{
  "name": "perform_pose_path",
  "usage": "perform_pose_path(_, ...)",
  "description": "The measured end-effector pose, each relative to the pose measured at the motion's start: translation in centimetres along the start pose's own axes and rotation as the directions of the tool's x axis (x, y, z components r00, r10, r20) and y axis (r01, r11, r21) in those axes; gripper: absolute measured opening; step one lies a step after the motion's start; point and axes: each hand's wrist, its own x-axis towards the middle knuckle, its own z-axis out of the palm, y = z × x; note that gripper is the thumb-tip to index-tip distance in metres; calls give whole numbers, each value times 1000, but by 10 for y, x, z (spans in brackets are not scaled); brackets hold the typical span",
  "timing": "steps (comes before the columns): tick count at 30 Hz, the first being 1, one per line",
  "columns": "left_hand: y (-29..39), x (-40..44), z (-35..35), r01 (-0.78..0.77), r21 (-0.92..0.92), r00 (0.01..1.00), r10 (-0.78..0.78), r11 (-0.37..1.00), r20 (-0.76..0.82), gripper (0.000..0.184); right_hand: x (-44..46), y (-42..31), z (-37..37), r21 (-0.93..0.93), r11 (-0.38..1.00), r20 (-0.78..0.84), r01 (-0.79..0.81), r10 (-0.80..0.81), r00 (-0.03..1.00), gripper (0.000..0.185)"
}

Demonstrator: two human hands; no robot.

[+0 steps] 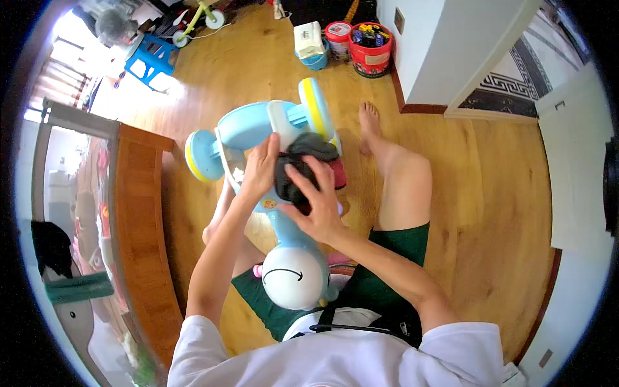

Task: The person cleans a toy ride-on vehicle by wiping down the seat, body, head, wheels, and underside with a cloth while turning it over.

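Observation:
A light blue wheeled ride-on toy (pixel 248 124) with yellow-striped wheels lies tipped between the person's legs, its round white smiling head (pixel 295 278) nearest the body. My left hand (pixel 260 169) rests against the toy's frame, just left of a dark bundled cloth (pixel 291 175). Over that cloth, my right hand (pixel 314 201) presses with its fingers spread, touching the toy's underside. Part of something dark red (pixel 338 174) shows beside the cloth. What lies beneath the cloth is hidden.
Red buckets (pixel 371 61) and a blue container with a white packet (pixel 309 40) stand by the wall corner (pixel 422 58). A blue stool (pixel 149 59) and a small green bike (pixel 196 22) are at the back left. A wooden bed frame (pixel 143 226) runs along the left.

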Motion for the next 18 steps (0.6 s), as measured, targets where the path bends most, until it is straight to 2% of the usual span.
perform_pose_path(1, -1, -3, -1, -57, -29, 998, 56, 998, -37, 53, 9, -3, 1, -41, 998, 8, 54, -54, 998, 75)
perform_pose_path(2, -1, -4, -4, 209, -431, 974, -148, 878, 169, 48, 19, -3, 5, -36, 998, 20, 41, -41, 999, 79)
perform_pose_path(3, -11, -6, -7, 68, -360, 982, 1, 930, 188, 43, 29, -3, 11, -29, 999, 35, 33, -32, 999, 83)
perform_pose_path(4, -12, -5, -13, -34, -218, 978, 77, 975, 193, 42, 39, -3, 14, -21, 999, 50, 25, -23, 998, 87)
perform_pose_path(7, -18, -5, -25, -9, -117, 977, 34, 993, 212, 53, 64, -10, 16, 27, 999, 83, -46, 44, 996, 90)
perform_pose_path(8, -14, -8, -28, 7, -119, 978, 18, 993, 207, 53, 68, -3, 20, 41, 999, 74, 0, -3, 997, 93)
perform_pose_path(11, -1, -5, -25, 256, -515, 945, -100, 818, 311, 52, 91, -8, 31, 124, 978, 60, -170, 164, 985, 90)
perform_pose_path(13, -2, -8, -23, 441, -582, 894, -276, 683, 353, 53, 97, -11, 31, 75, 979, 27, -188, 186, 982, 79)
perform_pose_path(15, -1, -12, -17, 416, -521, 907, -300, 745, 296, 54, 93, -9, 33, -13, 986, 27, -166, 166, 986, 72)
perform_pose_path(16, 0, -14, -12, 403, -489, 914, -308, 773, 265, 55, 86, -6, 28, 30, 990, -12, -136, 137, 991, 62)
perform_pose_path(17, 1, -11, -7, 385, -457, 922, -311, 801, 231, 56, 78, 1, 28, 77, 990, -41, -119, 123, 992, 61)
perform_pose_path(18, -32, -4, -2, 220, -303, 972, -181, 927, 150, 61, 68, 9, 28, 124, 987, -69, -100, 109, 992, 59)
